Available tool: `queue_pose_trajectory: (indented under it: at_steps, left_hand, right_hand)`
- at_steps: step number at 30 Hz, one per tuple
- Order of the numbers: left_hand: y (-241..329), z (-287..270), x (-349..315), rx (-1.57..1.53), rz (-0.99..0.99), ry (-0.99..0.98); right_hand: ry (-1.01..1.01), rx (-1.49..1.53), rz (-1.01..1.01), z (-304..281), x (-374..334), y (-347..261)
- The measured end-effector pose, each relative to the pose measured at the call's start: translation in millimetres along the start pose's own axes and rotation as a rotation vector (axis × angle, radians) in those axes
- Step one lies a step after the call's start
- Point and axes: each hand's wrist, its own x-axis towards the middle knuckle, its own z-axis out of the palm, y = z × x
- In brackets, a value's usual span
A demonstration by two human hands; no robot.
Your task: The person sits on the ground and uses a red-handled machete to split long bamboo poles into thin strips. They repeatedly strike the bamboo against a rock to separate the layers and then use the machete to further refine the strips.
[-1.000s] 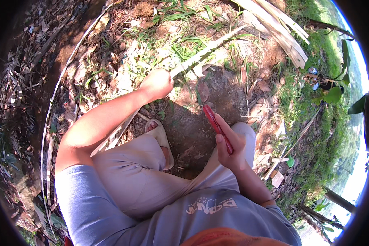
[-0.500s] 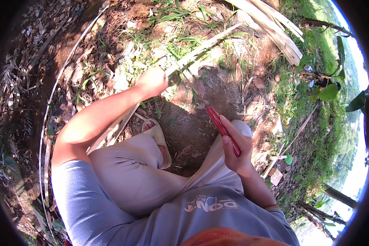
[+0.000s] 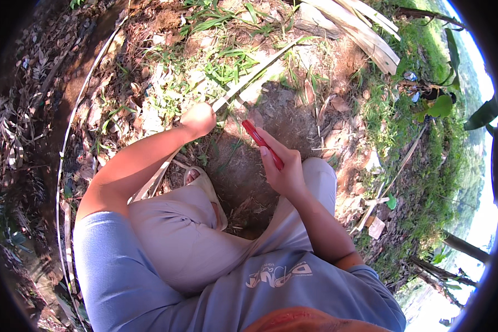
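Note:
Closed in a fist, my left hand (image 3: 199, 119) grips a long, pale bamboo strip (image 3: 249, 78). The strip slants away to the upper right over grass and soil, and part of it seems to run back beneath my forearm. My right hand (image 3: 282, 166) is wrapped round a red-handled tool (image 3: 263, 145), its thumb along the handle. The handle's front end points up and left toward the strip, just right of my left fist. I cannot make out a blade at its far end.
A bundle of split pale strips (image 3: 365, 39) lies at the upper right. One long thin strip (image 3: 74, 116) curves along the left side. My sandalled foot (image 3: 205, 191) rests on bare soil between my knees. Leaf litter and grass surround me, with a green slope at right.
My right hand has moved up and left with the red-handled tool, closer to the strip and my left fist. The left fist has shifted slightly left in the view, still holding the strip.

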Motion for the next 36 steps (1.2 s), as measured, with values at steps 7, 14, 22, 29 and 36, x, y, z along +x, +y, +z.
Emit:
queue_pose_trajectory:
  at_steps: [7,14,22,29,36]
  left_hand:
    - [-17,-17,15,0.02,0.072,-0.009]
    - [58,-3,-21,-0.081,0.055,-0.152]
    - [-25,-40,24,-0.122,0.133,-0.017]
    - [50,-19,-23,-0.277,0.039,-0.319]
    - [-43,-47,19,-0.483,-0.034,-0.413]
  right_hand:
    - [-0.082,-0.049,0.006,-63,-40,-34]
    - [0.021,0.007,-0.048,-6,26,18]
    - [-0.107,-0.14,-0.084,-86,-51,-30]
    - [-0.031,-0.082,-0.081,-44,-31,-3]
    - [-0.157,-0.111,-0.043,-72,-56,-27]
